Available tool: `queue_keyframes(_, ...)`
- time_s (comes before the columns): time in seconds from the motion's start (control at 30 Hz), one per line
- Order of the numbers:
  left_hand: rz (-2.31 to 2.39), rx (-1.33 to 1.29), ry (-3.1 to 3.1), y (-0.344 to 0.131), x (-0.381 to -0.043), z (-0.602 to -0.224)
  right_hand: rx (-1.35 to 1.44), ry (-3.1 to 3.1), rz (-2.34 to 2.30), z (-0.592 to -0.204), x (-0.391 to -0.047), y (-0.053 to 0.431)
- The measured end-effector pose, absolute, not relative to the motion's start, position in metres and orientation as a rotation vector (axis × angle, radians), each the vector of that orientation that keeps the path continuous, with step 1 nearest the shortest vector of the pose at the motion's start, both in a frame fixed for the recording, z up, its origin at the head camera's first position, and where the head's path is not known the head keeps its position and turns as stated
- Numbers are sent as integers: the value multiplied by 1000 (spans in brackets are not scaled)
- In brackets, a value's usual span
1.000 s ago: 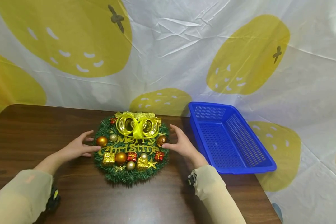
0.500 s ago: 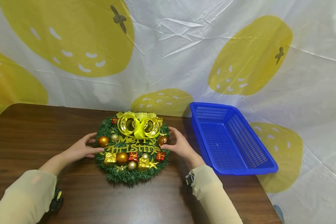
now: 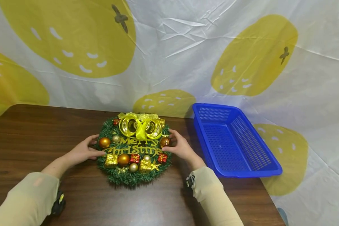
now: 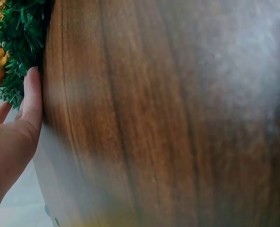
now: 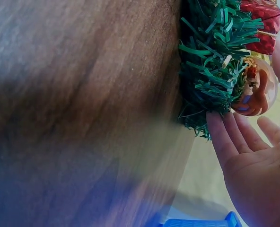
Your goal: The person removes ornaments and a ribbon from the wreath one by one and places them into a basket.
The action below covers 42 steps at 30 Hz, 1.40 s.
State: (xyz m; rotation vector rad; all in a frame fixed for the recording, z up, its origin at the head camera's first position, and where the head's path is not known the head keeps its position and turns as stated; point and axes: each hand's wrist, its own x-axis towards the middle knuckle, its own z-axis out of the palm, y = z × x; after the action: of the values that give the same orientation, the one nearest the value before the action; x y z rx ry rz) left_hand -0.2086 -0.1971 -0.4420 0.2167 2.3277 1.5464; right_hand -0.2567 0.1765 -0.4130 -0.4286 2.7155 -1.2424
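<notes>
A green tinsel Christmas wreath [image 3: 125, 179] lies on the brown table, face up. Gold bells with a yellow ribbon [image 3: 140, 129] top it, and gold "Merry Christmas" lettering crosses its middle, among baubles and small gift boxes. My left hand [image 3: 83, 150] holds its left side, thumb over the front. On the opposite side my right hand [image 3: 183, 148] holds the rim, its thumb by an amber bauble [image 3: 165, 142]. In the right wrist view, fingertips [image 5: 215, 123] touch the wreath's outer edge. The left wrist view has a finger [image 4: 32, 90] against the tinsel.
A blue perforated plastic basket [image 3: 237, 172] stands right of the wreath, near the table's right edge. Behind the wooden table [image 3: 51, 125] hangs a white sheet [image 3: 169, 47] with yellow fruit prints.
Both hands have closed in slightly from the sides onto the wreath's rim. The wreath and basket shift slightly right in the picture, along with the whole scene.
</notes>
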Motion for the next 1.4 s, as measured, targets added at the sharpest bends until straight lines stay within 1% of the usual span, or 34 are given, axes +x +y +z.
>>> queue_keyframes(0.7, 1514, 240, 2412, -192, -204, -443, -458, 2701, -1270, -415, -258, 180)
queue_keyframes(0.97, 1514, 244, 2411, -191, -203, -443, -467, 2719, -1297, -406, -259, 178)
queue_keyframes(1.27, 1510, 248, 2401, -192, -203, -442, -573, 2700, -1400, -396, -259, 182)
queue_keyframes(1.4, 1502, 241, 2406, -192, -203, -442, -577, 2702, -1406, -389, -258, 181)
